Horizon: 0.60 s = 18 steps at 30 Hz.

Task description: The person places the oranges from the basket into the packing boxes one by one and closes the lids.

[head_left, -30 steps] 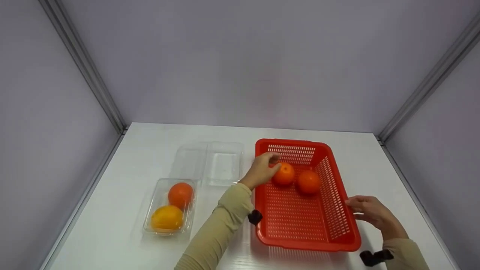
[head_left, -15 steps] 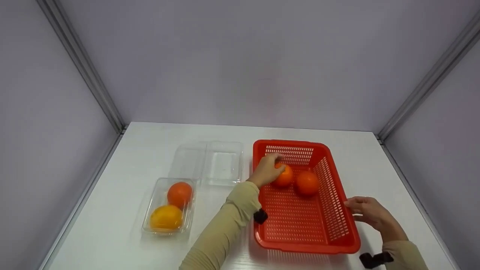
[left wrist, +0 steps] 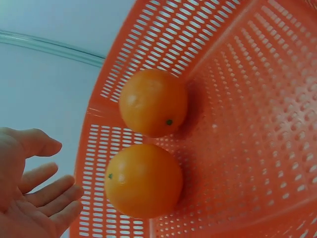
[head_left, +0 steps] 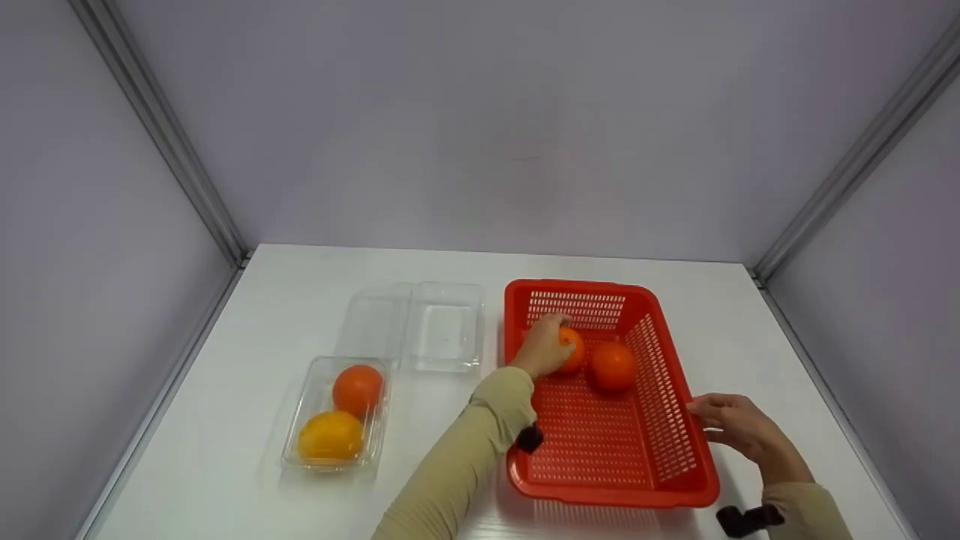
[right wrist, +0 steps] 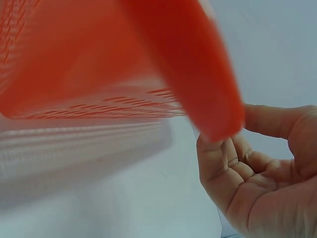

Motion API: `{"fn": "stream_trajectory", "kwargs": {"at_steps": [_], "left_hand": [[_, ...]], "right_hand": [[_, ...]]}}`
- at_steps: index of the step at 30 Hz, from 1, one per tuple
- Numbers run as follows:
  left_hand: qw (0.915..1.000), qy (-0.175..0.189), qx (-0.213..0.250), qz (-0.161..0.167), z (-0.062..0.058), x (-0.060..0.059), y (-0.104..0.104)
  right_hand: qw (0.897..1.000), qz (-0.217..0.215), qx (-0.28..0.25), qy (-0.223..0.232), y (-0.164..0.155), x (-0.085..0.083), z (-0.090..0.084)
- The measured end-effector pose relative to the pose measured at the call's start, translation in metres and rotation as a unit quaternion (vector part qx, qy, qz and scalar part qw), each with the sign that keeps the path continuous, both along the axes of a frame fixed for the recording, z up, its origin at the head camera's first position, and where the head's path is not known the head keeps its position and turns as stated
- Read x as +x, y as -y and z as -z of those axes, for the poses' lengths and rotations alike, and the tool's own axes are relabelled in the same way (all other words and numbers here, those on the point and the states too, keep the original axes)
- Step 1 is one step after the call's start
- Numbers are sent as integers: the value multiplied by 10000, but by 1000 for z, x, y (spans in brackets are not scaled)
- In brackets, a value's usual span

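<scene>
In the head view my left hand (head_left: 546, 349) reaches over the left rim of a red plastic basket (head_left: 589, 495) and overlaps an orange (head_left: 574, 347) inside it. The left wrist view shows that same left hand (left wrist: 37, 191) with relaxed, spread fingers, apart from the two oranges. A second orange (head_left: 613, 366) lies to the right of the first, towards the basket's far end. On the right side, my right hand (head_left: 739, 427) grips the basket's rim. Its thumb and fingers pinch that rim (right wrist: 218, 109) in the right wrist view.
Left of the basket lies an open clear plastic clamshell box (head_left: 442, 337). Nearer, another clear container (head_left: 300, 412) holds an orange fruit (head_left: 358, 390) and a yellow fruit (head_left: 330, 436). Pale walls (head_left: 480, 150) enclose the white table (head_left: 225, 450) at the back and sides.
My left hand has moved right and slightly nearer, farther over the left orange. The right hand stays at the basket's rim, and the fruit has not visibly moved.
</scene>
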<state>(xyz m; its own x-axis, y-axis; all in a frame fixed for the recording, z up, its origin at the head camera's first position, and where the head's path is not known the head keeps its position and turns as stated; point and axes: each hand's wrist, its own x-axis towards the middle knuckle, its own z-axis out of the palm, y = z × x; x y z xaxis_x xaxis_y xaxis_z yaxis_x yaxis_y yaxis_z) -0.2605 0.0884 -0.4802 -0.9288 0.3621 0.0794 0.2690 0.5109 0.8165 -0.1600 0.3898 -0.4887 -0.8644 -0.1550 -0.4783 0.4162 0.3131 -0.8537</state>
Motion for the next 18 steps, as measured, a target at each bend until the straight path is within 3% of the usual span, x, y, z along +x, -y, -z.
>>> {"fn": "stream_trajectory", "kwargs": {"at_steps": [2,3,7,18], "left_hand": [[9999,40,-55,-81,4,0,-3],[9997,196,-53,-123,0,3,-3],[9992,254,-189,-257,9,0,-7],[9942,355,-983,-258,27,-3,-11]], "right_hand": [[10000,-17,-2,-18,0,0,0],[10000,-13,-4,-19,0,0,0],[10000,-9,1,-17,0,0,1],[9996,-148,-211,-94,-3,1,5]]}}
